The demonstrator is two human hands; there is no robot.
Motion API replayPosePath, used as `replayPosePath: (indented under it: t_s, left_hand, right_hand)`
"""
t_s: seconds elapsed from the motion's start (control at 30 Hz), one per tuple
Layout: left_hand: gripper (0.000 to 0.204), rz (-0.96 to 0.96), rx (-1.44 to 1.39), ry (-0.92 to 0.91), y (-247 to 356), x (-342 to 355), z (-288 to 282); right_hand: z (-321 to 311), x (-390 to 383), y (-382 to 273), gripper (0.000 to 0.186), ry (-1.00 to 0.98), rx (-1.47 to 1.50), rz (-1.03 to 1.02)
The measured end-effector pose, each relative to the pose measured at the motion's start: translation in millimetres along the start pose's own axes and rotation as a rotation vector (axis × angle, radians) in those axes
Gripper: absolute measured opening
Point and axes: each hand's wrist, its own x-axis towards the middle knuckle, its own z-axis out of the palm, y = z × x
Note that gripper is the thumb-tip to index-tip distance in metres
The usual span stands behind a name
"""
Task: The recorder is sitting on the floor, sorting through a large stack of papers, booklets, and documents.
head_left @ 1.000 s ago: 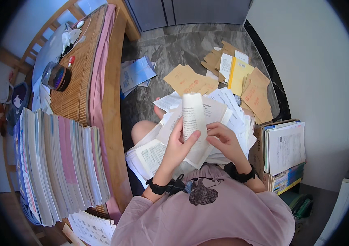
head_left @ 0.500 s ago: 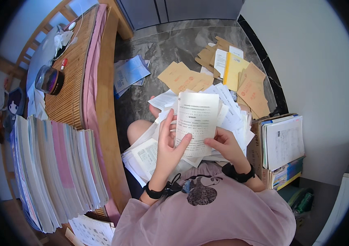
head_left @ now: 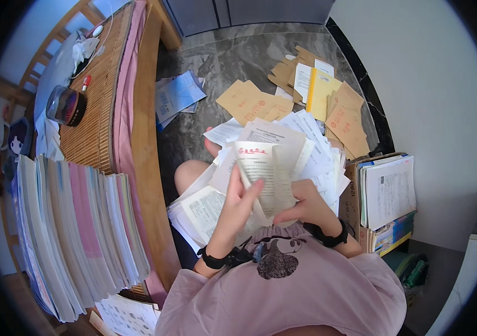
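Between my hands is a folded printed sheet (head_left: 256, 162), with a red line across the top of its left panel. It is bent along the middle, and its right part curls and looks blurred. My left hand (head_left: 237, 208) is closed on its left edge, thumb over the front. On the other side, my right hand (head_left: 312, 206) has its thumb and fingers closed at the lower right edge. Behind it lies a greyer printed sheet (head_left: 272, 133), on a heap of loose papers (head_left: 202, 210) spread over my lap and legs.
Brown envelopes (head_left: 249, 102), a yellow spiral notebook (head_left: 322, 96) and blue booklets (head_left: 179, 98) lie on the marble floor. At right stands a cardboard box (head_left: 350, 193) of papers. A tall book stack (head_left: 82, 235) is beside the wooden bed (head_left: 148, 112) at left.
The held sheet has gone from a flat page of print to a bent one showing a red line. My right hand has turned and shifted slightly lower. The greyer sheet behind now shows.
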Motion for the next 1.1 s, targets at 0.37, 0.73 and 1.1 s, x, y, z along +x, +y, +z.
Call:
replayPosePath:
  t_s: [0.37,0.73,1.1]
  left_hand:
    - [0.028,0.048,-0.055,0.123,13,2,-39]
    - [0.026,0.09,0.086,0.221,16,2,-36]
    - [0.031,-0.468,0.547,-0.21,0,12,-57]
  right_hand:
    - [-47,-13,-3,0.017,0.422,0.129,0.26]
    - [-48,-14,-7,0.016,0.407,-0.241,0.152]
    - [-43,-9,10,0.025,1.094,-0.023,-0.211]
